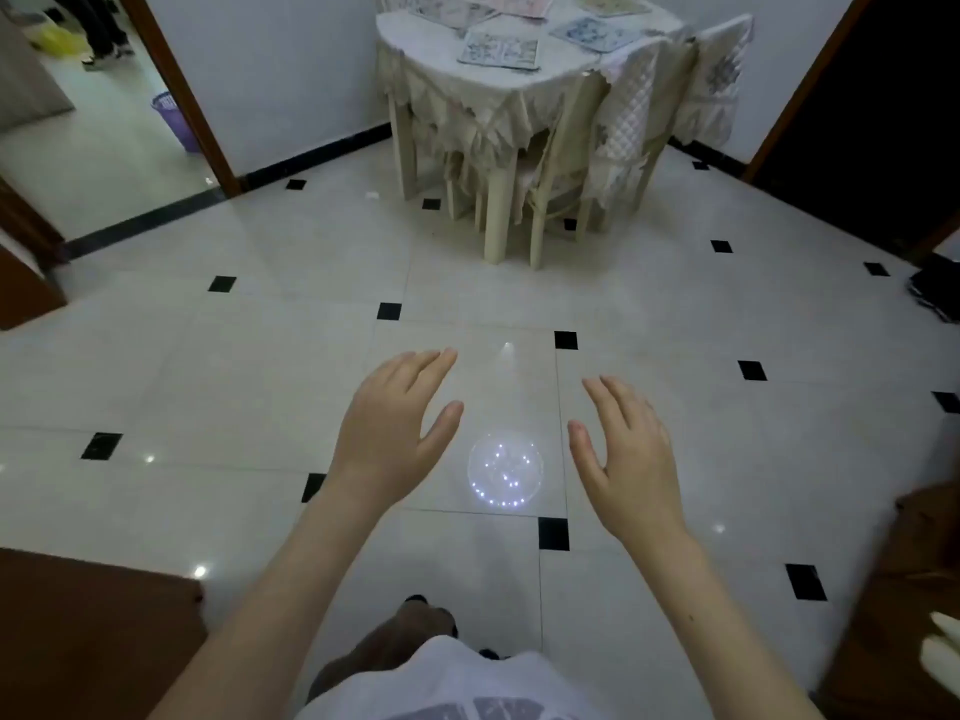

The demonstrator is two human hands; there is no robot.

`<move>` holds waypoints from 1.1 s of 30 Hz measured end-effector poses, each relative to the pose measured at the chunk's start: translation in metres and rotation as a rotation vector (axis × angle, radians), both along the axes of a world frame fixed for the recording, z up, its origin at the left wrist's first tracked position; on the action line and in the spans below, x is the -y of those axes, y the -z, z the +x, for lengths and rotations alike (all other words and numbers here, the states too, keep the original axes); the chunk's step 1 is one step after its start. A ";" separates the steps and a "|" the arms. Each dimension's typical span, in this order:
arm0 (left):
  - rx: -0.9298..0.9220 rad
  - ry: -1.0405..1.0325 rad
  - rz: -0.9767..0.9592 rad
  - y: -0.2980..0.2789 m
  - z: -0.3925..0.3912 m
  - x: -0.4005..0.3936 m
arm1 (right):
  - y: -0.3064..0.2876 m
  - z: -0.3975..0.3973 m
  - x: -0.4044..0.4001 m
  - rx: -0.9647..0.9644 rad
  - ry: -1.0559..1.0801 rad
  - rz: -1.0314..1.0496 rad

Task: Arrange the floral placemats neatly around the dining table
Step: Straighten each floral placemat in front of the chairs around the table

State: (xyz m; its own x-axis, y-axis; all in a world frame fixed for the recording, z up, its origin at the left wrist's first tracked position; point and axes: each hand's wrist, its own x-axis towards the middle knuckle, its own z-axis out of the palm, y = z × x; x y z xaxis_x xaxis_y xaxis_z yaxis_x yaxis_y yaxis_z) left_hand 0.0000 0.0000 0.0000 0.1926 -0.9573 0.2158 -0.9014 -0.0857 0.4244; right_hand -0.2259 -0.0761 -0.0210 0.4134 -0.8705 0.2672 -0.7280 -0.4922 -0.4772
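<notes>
Several floral placemats lie scattered and overlapping on the dining table [467, 103] at the far top of the view: a blue-patterned placemat [500, 50] near the front edge, another bluish mat [595, 32] to its right, a greenish mat [613, 2] behind. The table wears a cream lace cloth. My left hand [397, 426] and my right hand [631, 454] are stretched out low over the tiled floor, palms down, fingers apart, holding nothing. Both hands are far short of the table.
A chair with a quilted cover [623, 142] is tucked at the table's right side. Brown door frames stand at left [176, 90] and right [810, 80]. A purple basket [174, 119] and a person's legs [104, 28] are beyond the left doorway. Brown furniture [88, 631] flanks me.
</notes>
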 end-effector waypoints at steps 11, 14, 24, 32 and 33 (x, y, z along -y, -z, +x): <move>-0.019 -0.065 0.021 0.025 0.046 0.052 | 0.019 0.061 0.062 -0.026 -0.043 0.016; -0.031 -0.076 0.049 0.035 0.075 0.076 | 0.026 0.092 0.089 -0.023 -0.040 0.023; 0.033 -0.064 -0.021 0.001 0.213 0.198 | -0.007 0.220 0.213 0.006 -0.009 -0.041; 0.017 -0.009 -0.011 0.007 0.261 0.301 | -0.009 0.268 0.302 -0.011 -0.002 -0.019; 0.013 -0.001 0.002 0.012 0.264 0.313 | -0.006 0.273 0.313 -0.017 -0.005 -0.015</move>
